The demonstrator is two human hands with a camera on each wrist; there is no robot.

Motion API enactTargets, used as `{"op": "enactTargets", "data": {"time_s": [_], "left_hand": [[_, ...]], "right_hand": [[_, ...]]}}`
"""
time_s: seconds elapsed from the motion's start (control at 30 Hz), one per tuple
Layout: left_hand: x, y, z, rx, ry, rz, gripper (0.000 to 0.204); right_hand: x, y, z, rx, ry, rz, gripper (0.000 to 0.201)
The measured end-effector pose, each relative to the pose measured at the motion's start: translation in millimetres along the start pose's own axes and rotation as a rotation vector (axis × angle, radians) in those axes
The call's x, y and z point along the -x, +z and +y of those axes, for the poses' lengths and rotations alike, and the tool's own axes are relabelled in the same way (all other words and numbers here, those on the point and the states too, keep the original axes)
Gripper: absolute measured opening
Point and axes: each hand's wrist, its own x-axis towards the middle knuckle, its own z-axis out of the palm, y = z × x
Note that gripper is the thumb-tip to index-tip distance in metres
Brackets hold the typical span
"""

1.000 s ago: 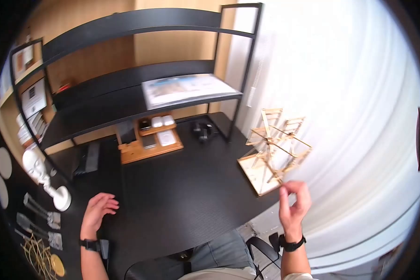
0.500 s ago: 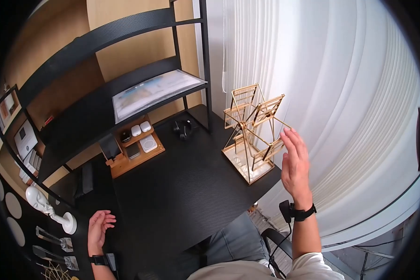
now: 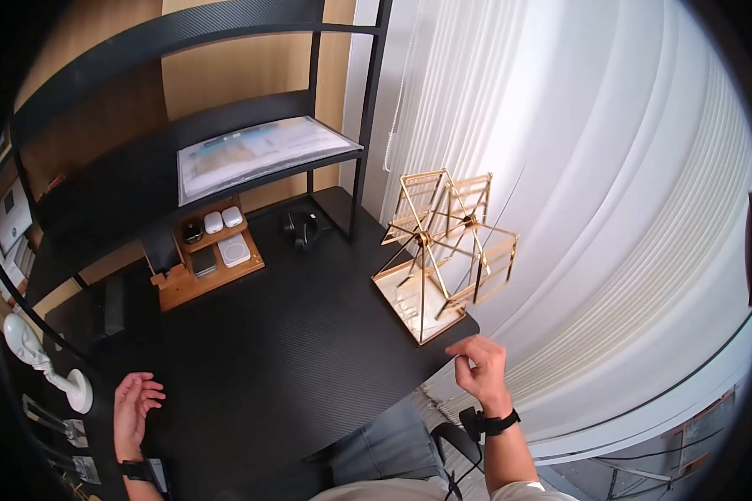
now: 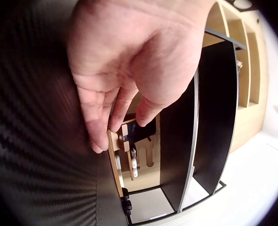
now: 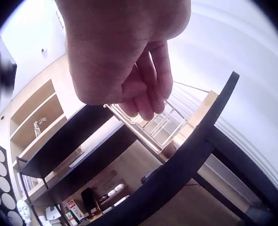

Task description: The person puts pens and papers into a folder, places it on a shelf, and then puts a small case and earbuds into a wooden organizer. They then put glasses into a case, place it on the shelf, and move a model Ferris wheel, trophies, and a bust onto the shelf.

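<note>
- Nearest, grey trousers are seen at the desk's front edge, below the two raised forearms.
- A black strap is worn on the right wrist, and another dark strap on the left.
- The left hand is held at the left part of the desk, its fingers loosely bent and slightly parted; nothing is gripped by it.
- The right hand is held by the desk's front right corner, with fingers loosely curled and a gap left between thumb and forefinger; nothing is seen pinched.
- The black desk is spread between and beyond the hands, its surface finely ribbed.
- On its right corner a gold wheel stand is set upright, near the right hand's fingertips but apart from them; its framed panels are carried on spokes above a pale, gold-rimmed base.
- At the far left of the desk, a white head figure is stood on a round foot.
- Farther back, a wooden organizer is laden with small white cases and a white square pad; black headphones are placed to its right.
- Above these, a printed sheet is laid on a black shelf unit.
- Behind the stand, a white curtain is hung.
</note>
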Motion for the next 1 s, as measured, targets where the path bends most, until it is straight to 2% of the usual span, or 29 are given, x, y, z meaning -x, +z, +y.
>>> {"op": "enactTargets", "data": {"time_s": [0.07, 0.1, 0.2, 0.23, 0.3, 0.43, 0.53, 0.67, 0.73, 0.83, 1.0], "left_hand": [[-1.0, -1.6, -0.8, 0.016, -0.002, 0.002, 0.032], [-1.2, -1.7, -0.5, 0.023, -0.004, 0.004, 0.032], [-1.2, -0.3, 0.8, 0.021, -0.004, 0.005, 0.031], [-1.3, 0.1, 1.4, 0.024, -0.009, 0.011, 0.031], [0.4, 1.2, 2.4, 0.027, 0.002, 0.002, 0.030], [2.1, 2.6, 5.6, 0.042, 0.004, 0.009, 0.029], [0.7, 1.7, 5.1, 0.050, -0.024, 0.012, 0.029], [0.9, 2.2, 5.4, 0.041, -0.009, 0.011, 0.032], [1.6, 1.5, 5.9, 0.044, -0.023, 0.013, 0.032], [0.9, 1.4, 6.1, 0.052, -0.028, 0.008, 0.030], [1.0, 2.5, 5.9, 0.040, -0.010, 0.007, 0.031]], "right_hand": [[-7.0, -5.0, -9.6, -0.090, -0.062, 0.159, 0.025], [-13.8, -11.2, -12.8, -0.084, -0.068, 0.152, 0.025], [-41.6, -31.6, -20.9, -0.094, -0.013, 0.422, 0.022], [-55.8, -38.2, -24.3, -0.064, 0.030, 0.481, 0.023], [-88.0, -45.8, -29.8, -0.107, -0.020, 0.547, 0.031], [-132.8, -56.1, -50.0, 0.043, -0.136, 0.479, 0.040], [-141.0, -62.3, -48.8, 0.311, -0.176, 0.201, 0.040], [-130.7, -49.2, -41.0, 0.228, -0.143, 0.188, 0.040], [-118.6, -45.6, -37.7, 0.188, -0.132, 0.236, 0.039], [-97.0, -40.8, -36.0, 0.229, -0.118, 0.231, 0.039], [-61.3, -21.7, -22.7, 0.182, -0.062, 0.168, 0.050]]}}
